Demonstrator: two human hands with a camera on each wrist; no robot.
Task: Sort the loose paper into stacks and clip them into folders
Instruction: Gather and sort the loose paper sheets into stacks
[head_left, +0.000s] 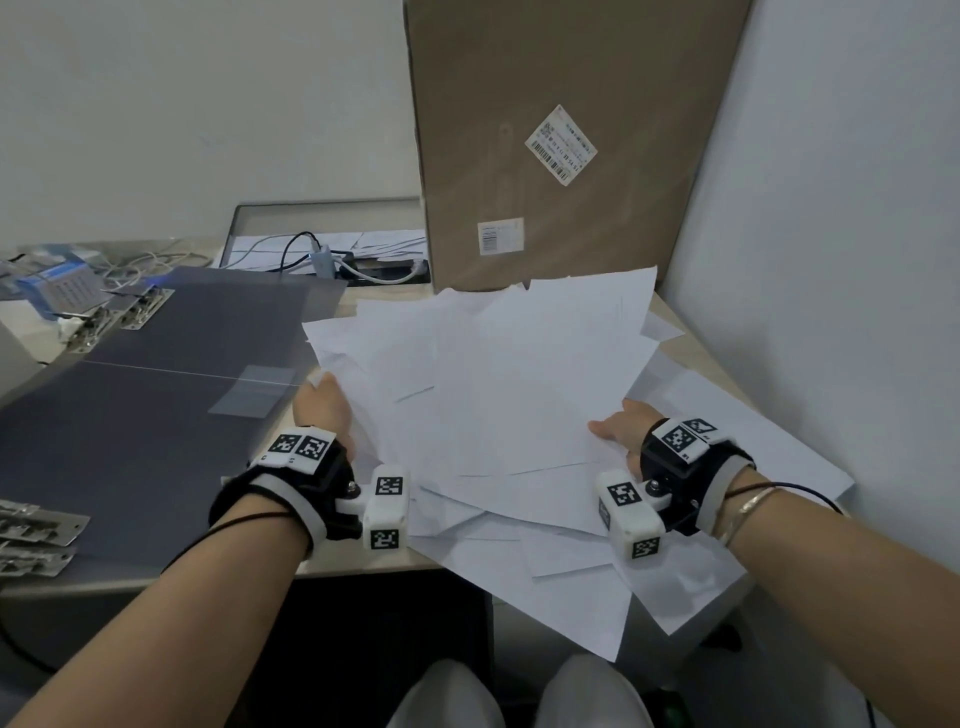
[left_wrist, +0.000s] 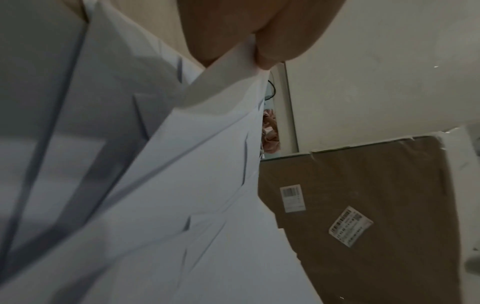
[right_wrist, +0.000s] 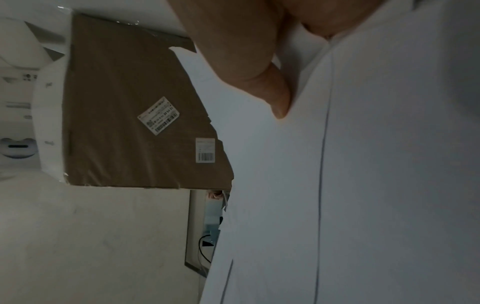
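Note:
A messy heap of loose white paper covers the right half of the desk. A bundle of its upper sheets is tilted up between my two hands. My left hand grips the bundle's left edge, and the left wrist view shows my thumb and a finger pinching the sheets there. My right hand holds the right edge, thumb on top of the paper. More sheets lie flat underneath and hang over the desk's front edge. Dark grey folders lie open and flat to the left of the heap.
A tall cardboard box stands against the wall behind the paper. Metal clips lie at the folders' far left corner, and more metal clips at the near left. Cables and a tray sit at the back. A white wall closes the right side.

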